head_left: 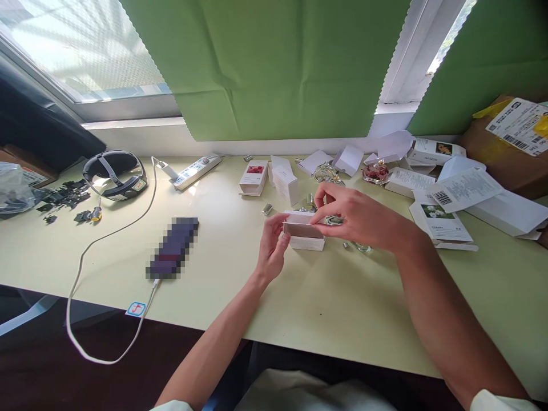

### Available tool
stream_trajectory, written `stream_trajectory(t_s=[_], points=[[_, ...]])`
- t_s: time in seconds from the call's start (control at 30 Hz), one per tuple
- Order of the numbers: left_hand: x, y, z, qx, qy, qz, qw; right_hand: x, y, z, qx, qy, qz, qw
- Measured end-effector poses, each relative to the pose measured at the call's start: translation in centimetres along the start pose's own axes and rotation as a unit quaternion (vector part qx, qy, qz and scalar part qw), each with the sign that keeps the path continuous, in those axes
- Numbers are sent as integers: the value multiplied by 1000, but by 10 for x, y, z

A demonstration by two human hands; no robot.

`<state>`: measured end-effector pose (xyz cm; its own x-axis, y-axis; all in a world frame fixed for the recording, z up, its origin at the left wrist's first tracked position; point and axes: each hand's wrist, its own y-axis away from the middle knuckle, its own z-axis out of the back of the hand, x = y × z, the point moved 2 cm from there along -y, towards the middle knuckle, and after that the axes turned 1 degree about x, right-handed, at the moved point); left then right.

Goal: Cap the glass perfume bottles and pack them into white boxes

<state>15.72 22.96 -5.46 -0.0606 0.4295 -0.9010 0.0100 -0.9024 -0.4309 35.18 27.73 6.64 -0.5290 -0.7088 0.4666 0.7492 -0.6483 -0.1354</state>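
Note:
A small white cardboard box (307,243) with its top side open is held just over the table in front of me. My left hand (273,248) grips its left end, thumb toward me and fingers behind. My right hand (342,212) pinches the raised flap at the box's upper right edge between thumb and fingers. Behind my hands stand a white box with a red picture (253,177) and a plain white box (285,180). A small silver cap (267,209) lies left of them. Glass bottles (329,173) are partly hidden behind my right hand.
Opened white boxes (440,222) and a red-tinted glass bottle (375,173) crowd the right side, before a brown carton (505,148). To the left are a blurred phone (173,248) on a white cable, a power strip (197,172), a headset (115,176) and black parts (64,197).

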Motion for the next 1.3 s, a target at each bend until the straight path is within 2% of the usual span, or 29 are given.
stream_trajectory(t_s=[0.17,0.43,0.6,0.83,1.1,1.3], points=[[-2,0,-1,0,-8,7,1000,3,0,1,-9,-16,9,1000],[1,2,-2,15,-3,0,1000,0,0,-1,10,-28,-7,1000],[7,8,-5,35,-29,-46,998,1,1,-3,86,-3,-17,996],[13,14,-5,47,-43,-46,997,4,2,-4,106,4,-28,994],[9,11,-9,44,-37,-47,997,-5,0,-5,78,6,-74,994],[6,10,-8,39,-12,1,999,-10,2,-8,56,-43,-124,990]])
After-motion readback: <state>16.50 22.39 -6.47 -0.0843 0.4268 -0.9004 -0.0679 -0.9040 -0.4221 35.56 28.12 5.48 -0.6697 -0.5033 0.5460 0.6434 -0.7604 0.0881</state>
